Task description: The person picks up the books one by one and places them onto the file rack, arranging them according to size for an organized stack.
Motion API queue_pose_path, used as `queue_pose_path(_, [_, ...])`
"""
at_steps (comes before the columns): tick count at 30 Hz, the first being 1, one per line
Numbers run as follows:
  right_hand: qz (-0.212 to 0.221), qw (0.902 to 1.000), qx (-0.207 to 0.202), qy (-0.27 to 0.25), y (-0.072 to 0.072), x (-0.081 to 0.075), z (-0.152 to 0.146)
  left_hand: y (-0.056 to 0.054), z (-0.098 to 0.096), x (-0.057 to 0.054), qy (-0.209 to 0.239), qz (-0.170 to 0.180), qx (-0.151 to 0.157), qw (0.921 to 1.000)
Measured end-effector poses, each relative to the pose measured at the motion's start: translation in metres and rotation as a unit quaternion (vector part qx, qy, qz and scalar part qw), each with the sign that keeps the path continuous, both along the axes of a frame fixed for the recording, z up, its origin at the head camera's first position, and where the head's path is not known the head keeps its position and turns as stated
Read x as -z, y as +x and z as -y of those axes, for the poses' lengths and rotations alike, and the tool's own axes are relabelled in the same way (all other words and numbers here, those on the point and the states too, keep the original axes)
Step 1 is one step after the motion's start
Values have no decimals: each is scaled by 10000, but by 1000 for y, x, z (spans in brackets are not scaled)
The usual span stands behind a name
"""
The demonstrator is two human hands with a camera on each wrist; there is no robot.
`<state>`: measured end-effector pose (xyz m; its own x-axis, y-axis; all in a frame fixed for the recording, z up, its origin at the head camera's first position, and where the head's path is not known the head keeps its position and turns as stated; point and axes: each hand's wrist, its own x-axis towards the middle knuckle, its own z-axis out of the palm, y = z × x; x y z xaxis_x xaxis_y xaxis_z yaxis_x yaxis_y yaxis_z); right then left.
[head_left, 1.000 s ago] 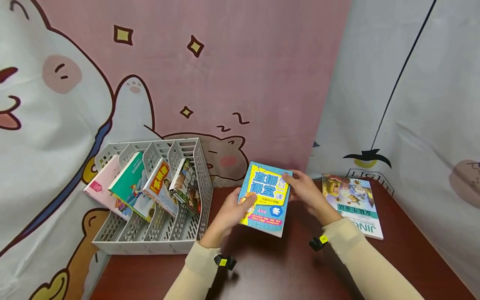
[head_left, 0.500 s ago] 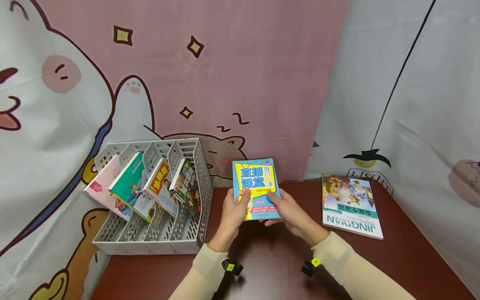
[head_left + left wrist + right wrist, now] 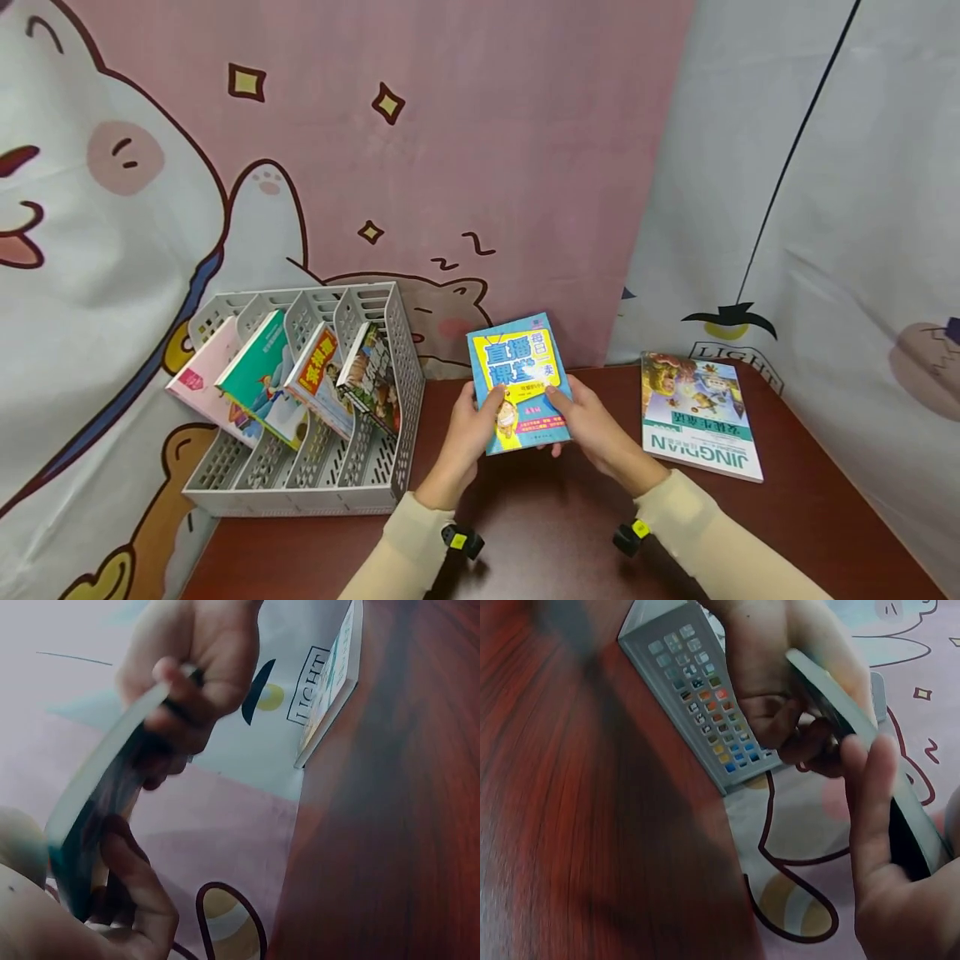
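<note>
A blue and yellow book (image 3: 517,367), its cover facing up toward the head camera, is held above the table between both hands. My left hand (image 3: 467,433) grips its left lower edge, thumb on the cover and fingers curled underneath. On the opposite edge my right hand (image 3: 596,429) holds it the same way, thumb on the front. From the left wrist view the book's pale page edge (image 3: 105,765) shows, with fingers behind the back cover. The right wrist view also catches the page edge (image 3: 915,802) between the two hands.
Left of the hands stands a grey slotted file rack (image 3: 300,500) with several books leaning in its compartments, among them a green book (image 3: 258,371). Another book (image 3: 701,417) lies flat on the dark red table (image 3: 540,542) at right. A printed cloth backdrop (image 3: 510,167) hangs behind.
The right hand has shifted from the book's upper right edge to its lower right side. The book moved slightly left and its tilt changed. The rack and the flat book stay put.
</note>
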<state>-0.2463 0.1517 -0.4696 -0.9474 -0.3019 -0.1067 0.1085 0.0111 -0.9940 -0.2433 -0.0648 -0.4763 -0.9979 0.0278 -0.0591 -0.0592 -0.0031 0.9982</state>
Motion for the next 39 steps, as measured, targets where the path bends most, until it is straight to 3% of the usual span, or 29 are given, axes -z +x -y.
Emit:
queue_pose_path(6, [-143, 9961, -872, 80, 4, 3, -12, -12, 16, -8, 145, 265, 42, 9995])
queue_pose_path(9, [-239, 9916, -1262, 140, 7, 3, -14, -19, 25, -15, 605, 454, 108, 9971])
queue_pose_path(13, [-285, 9865, -1589, 278, 7, 3, -12, -25, 35, -22, 1190, 687, 249, 9902])
queue_pose_path(18, [-379, 9825, -1766, 462, 5, 1, -6, -27, 41, -30, 1242, 648, 70, 9901])
queue_pose_path(22, [-416, 9815, -1768, 598, 5, 2, -5, -25, 40, -32, 810, 457, -170, 9955])
queue_pose_path(27, [-271, 9838, -1639, 674, 5, 9, -2, -18, 38, -35, 483, -22, -530, 9974])
queue_pose_path(35, [42, 9854, -1588, 611, 8, 15, 11, -5, 51, -53, -32, -876, -822, 9928])
queue_pose_path(39, [107, 9840, -1670, 605, 10, 20, 19, 1, 66, -65, -151, -1098, -1046, 9883])
